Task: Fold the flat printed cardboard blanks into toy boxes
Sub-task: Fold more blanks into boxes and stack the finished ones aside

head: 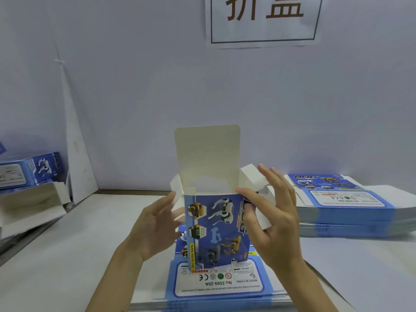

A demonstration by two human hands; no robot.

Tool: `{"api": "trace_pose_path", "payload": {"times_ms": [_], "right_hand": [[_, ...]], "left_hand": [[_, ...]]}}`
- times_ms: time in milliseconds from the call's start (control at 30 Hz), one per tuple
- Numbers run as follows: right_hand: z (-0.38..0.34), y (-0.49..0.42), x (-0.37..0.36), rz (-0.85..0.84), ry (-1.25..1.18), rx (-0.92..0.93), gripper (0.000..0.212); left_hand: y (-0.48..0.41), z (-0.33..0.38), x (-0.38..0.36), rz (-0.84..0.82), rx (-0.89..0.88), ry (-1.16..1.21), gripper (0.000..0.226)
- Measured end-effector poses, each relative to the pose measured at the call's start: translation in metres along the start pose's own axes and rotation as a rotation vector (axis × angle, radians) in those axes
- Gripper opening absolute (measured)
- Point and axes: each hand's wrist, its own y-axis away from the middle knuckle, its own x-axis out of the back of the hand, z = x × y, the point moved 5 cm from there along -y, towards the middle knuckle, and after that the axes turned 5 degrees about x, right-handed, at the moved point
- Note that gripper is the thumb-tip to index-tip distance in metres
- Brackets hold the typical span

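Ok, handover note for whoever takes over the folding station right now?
Left hand: open beside the box, by its left flap; contact unclear.
Right hand: pinches the box at its top right corner.
The box stands upright on the near stack of blanks; second stack to the right, folded boxes far left.
Done: body erected.
Left: top lid and side flaps are open; bottom not visible; both stacks remain.
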Motion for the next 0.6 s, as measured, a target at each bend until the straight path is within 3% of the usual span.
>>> {"api": "trace_pose_path", "payload": {"times_ms": [100, 200, 367, 500, 600], "right_hand": [[0.003, 0.002, -0.004, -0.031, -0.082, -0.067, 0.030], [0.005, 0.002, -0.005, -0.074, -0.087, -0.075, 0.028], [0.009, -0.001, -0.008, -0.183, 0.114, -0.052, 0.040], [0.004, -0.012, 0.009, -0.094, 0.284, 0.036, 0.029], [-0.001, -0.016, 0.017, -0.062, 0.278, 0.000, 0.019]], "left_hand": [[-0.005, -0.008, -0.001, 0.016, 0.039, -0.059, 0.048], [-0.008, -0.009, 0.000, 0.025, 0.037, -0.111, 0.051], [-0.005, -0.001, 0.003, 0.256, 0.050, -0.207, 0.085], [0.003, 0.021, -0.003, 0.399, -0.141, -0.354, 0.071], [0.010, 0.034, -0.024, 0.288, -0.262, -0.614, 0.066]]}}
